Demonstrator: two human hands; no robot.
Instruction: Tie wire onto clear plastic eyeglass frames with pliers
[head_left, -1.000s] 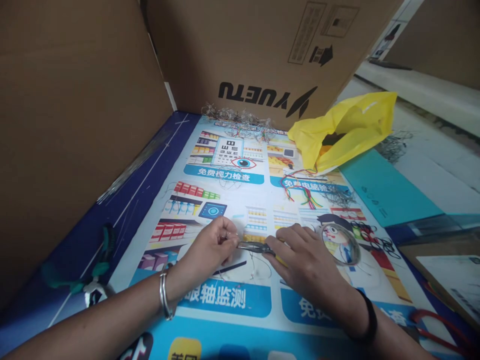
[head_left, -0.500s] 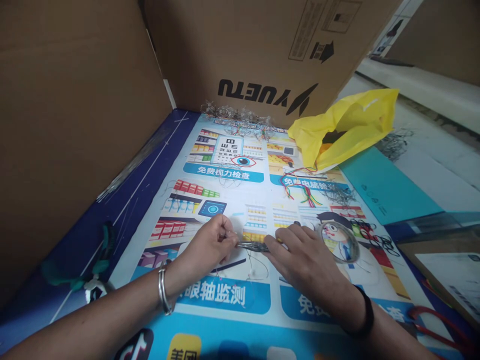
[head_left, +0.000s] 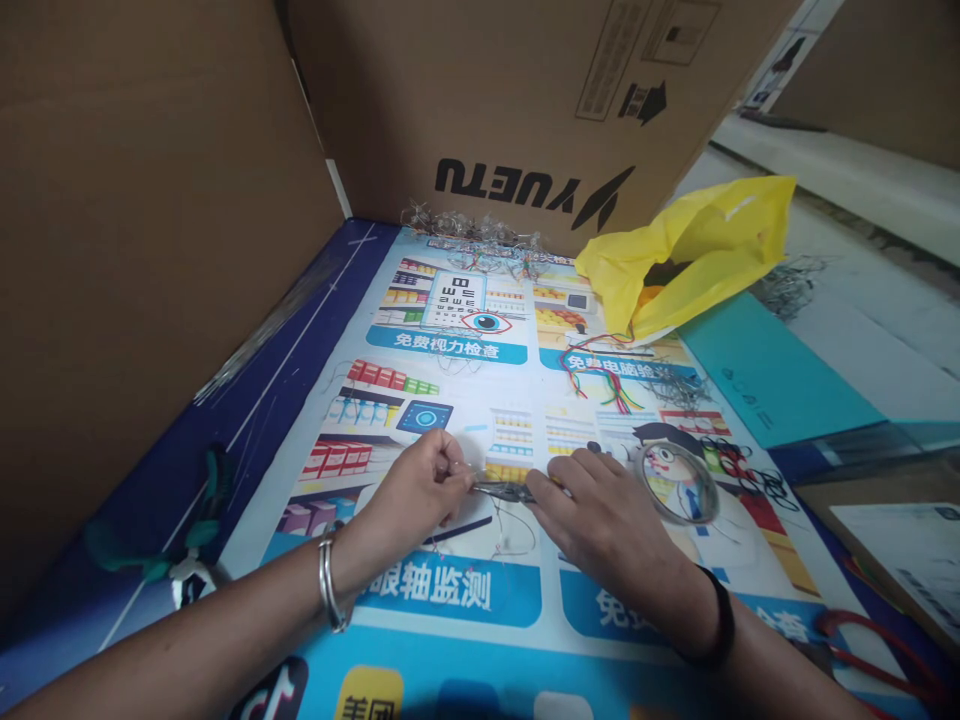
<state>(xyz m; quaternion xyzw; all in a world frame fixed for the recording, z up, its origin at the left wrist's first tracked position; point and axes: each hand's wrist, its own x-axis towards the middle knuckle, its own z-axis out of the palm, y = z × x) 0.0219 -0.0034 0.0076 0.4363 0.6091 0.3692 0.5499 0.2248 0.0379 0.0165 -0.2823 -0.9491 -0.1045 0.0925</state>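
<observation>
**Pliers at work on 1 thin wire**

Head view: the left hand (head_left: 420, 492) pinches a thin wire (head_left: 472, 476) between thumb and forefinger, just above the printed poster mat (head_left: 450, 590). The right hand (head_left: 600, 510) is closed round small pliers (head_left: 506, 490), whose nose meets the wire right at the left fingertips. The loose end of the wire curls down onto the mat below the 2 hands.

The bending of this piece looks to be in mid-course. A tangle of wire pieces (head_left: 472, 228) at the foot of the cardboard box (head_left: 525, 100) may be finished ones. Coloured wires (head_left: 600, 378) near the yellow plastic bag (head_left: 690, 255) lie untouched, so more seems left to do.

Whether the pliers' nose is clamped on the wire or only touching it is too small to tell, and so is the wire's shape. The bag's contents are hidden. A magnifying glass (head_left: 679, 485) lies just beside the right hand. Green-handled pliers (head_left: 187, 540) at the left are blurred, and a red-handled tool (head_left: 877, 650) is cut off at the lower right.
</observation>
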